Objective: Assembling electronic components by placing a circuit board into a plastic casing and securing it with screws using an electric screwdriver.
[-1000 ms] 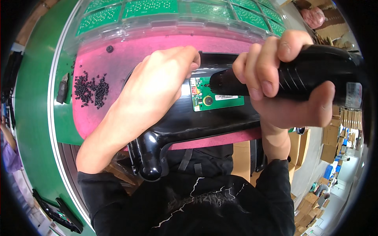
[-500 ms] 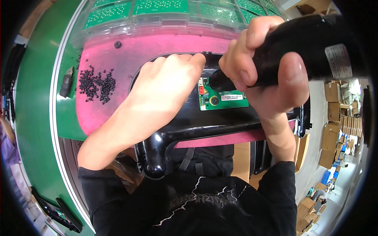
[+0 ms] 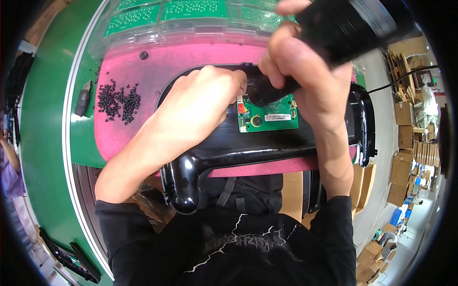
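Note:
My right hand (image 3: 307, 71) is wrapped round a thick black electric screwdriver (image 3: 341, 35), held tilted. Its narrow end points down and left over the upper left part of a green circuit board (image 3: 286, 125). That board lies inside a black plastic housing (image 3: 281, 145), with a red connector (image 3: 241, 108) and a round component (image 3: 257, 120) showing. Beside the board's upper left corner, my left hand (image 3: 198, 105) rests over the housing with its fingers closed. Whatever its fingertips pinch, if anything, is hidden. The screwdriver's tip cannot be made out clearly.
The housing rests on a pink mat (image 3: 129, 71), where small black screws (image 3: 119, 102) lie in a pile at left. A dark tool piece (image 3: 83, 99) lies on the green table (image 3: 47, 119). Clear trays of green boards (image 3: 195, 9) stand behind. A black cord (image 3: 405, 74) runs off right.
My right hand has shifted and turned, tilting the screwdriver's body further upward. The housing and board have moved slightly left in view. My left hand stays by the board's corner.

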`<state>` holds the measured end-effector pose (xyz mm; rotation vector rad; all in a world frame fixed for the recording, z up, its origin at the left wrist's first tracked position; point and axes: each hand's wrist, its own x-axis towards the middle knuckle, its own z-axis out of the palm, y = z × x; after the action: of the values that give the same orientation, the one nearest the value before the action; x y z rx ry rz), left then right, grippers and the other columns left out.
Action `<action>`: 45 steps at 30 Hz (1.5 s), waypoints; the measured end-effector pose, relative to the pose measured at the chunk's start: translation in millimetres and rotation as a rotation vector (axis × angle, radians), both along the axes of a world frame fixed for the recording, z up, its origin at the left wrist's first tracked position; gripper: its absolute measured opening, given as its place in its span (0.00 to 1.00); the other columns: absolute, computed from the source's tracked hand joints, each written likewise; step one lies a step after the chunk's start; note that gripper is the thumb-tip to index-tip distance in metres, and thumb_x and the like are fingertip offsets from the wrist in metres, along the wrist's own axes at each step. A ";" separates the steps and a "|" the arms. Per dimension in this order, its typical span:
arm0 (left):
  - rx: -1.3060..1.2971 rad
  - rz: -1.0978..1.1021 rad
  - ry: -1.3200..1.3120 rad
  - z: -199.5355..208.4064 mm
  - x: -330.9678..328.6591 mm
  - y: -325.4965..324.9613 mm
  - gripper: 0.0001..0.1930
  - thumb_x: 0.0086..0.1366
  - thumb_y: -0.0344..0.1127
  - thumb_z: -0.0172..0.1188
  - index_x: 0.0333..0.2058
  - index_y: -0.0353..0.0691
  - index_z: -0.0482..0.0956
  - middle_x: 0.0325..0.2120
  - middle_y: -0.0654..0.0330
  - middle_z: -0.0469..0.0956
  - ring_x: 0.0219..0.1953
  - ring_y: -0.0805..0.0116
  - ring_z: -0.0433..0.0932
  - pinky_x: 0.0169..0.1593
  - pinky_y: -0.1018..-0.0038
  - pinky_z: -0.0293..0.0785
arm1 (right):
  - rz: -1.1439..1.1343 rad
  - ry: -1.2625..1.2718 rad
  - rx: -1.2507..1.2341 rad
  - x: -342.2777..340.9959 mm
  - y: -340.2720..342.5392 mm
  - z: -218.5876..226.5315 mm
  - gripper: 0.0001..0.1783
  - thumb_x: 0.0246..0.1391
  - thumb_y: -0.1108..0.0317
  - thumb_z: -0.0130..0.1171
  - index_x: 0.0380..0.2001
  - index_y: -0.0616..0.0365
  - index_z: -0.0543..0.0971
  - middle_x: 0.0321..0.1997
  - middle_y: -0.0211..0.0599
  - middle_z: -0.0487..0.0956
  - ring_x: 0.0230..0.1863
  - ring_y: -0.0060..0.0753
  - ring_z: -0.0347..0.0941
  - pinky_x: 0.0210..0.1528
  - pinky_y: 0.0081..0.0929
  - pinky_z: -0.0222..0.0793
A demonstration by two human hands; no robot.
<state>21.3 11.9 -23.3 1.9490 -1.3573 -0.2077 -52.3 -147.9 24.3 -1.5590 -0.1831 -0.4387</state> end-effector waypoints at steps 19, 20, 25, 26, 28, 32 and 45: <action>0.123 0.032 0.076 5.4 1.8 2.6 0.08 0.62 0.30 0.60 0.38 0.33 0.78 0.31 0.45 0.80 0.38 0.43 0.79 0.41 0.56 0.74 | -0.048 -0.054 -0.097 -8.7 -3.8 -8.9 0.22 0.56 0.76 0.55 0.55 0.59 0.67 0.23 0.29 0.69 0.19 0.21 0.63 0.29 0.28 0.66; 0.122 0.034 0.077 4.8 1.9 2.7 0.08 0.62 0.30 0.60 0.38 0.33 0.78 0.31 0.45 0.80 0.38 0.43 0.79 0.41 0.56 0.74 | -0.055 -0.061 -0.080 -9.8 -0.9 -9.1 0.21 0.57 0.74 0.54 0.55 0.57 0.66 0.21 0.27 0.66 0.18 0.21 0.60 0.28 0.27 0.64; 0.147 0.023 0.035 2.6 3.2 4.8 0.07 0.62 0.30 0.58 0.37 0.33 0.78 0.30 0.46 0.80 0.37 0.44 0.79 0.40 0.56 0.74 | -0.045 -0.093 0.065 -13.2 1.9 -7.8 0.18 0.59 0.70 0.53 0.52 0.57 0.66 0.20 0.26 0.61 0.18 0.21 0.57 0.26 0.26 0.59; 0.147 0.025 0.038 1.7 2.6 4.5 0.07 0.62 0.30 0.58 0.37 0.33 0.78 0.30 0.46 0.80 0.37 0.44 0.79 0.40 0.56 0.74 | -0.065 -0.073 0.069 -13.3 2.7 -8.3 0.18 0.59 0.70 0.53 0.52 0.56 0.66 0.20 0.26 0.61 0.18 0.21 0.57 0.26 0.26 0.59; 0.193 0.034 0.024 1.8 2.8 4.2 0.07 0.62 0.30 0.58 0.37 0.33 0.78 0.29 0.46 0.79 0.37 0.44 0.79 0.40 0.55 0.73 | -0.086 -0.055 0.074 -12.2 4.3 -8.6 0.18 0.58 0.70 0.54 0.52 0.56 0.66 0.20 0.26 0.62 0.18 0.21 0.58 0.26 0.26 0.59; 0.189 0.032 0.031 1.3 4.2 4.1 0.07 0.62 0.30 0.58 0.37 0.32 0.78 0.30 0.46 0.79 0.37 0.43 0.79 0.40 0.55 0.73 | -0.071 -0.067 0.033 -8.5 2.2 -12.1 0.18 0.58 0.70 0.55 0.51 0.55 0.66 0.21 0.27 0.64 0.18 0.21 0.59 0.26 0.26 0.60; 0.048 -0.030 -0.003 2.0 -0.3 4.9 0.07 0.54 0.23 0.52 0.33 0.28 0.74 0.28 0.41 0.78 0.36 0.40 0.79 0.37 0.55 0.76 | 0.359 -0.068 -0.098 4.6 -11.6 -8.4 0.20 0.52 0.74 0.64 0.46 0.55 0.67 0.22 0.30 0.69 0.18 0.21 0.63 0.24 0.22 0.63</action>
<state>20.9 16.8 -21.4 1.9700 -1.3958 -0.2532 -47.7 -159.5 15.9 -1.5668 -0.5341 -0.2009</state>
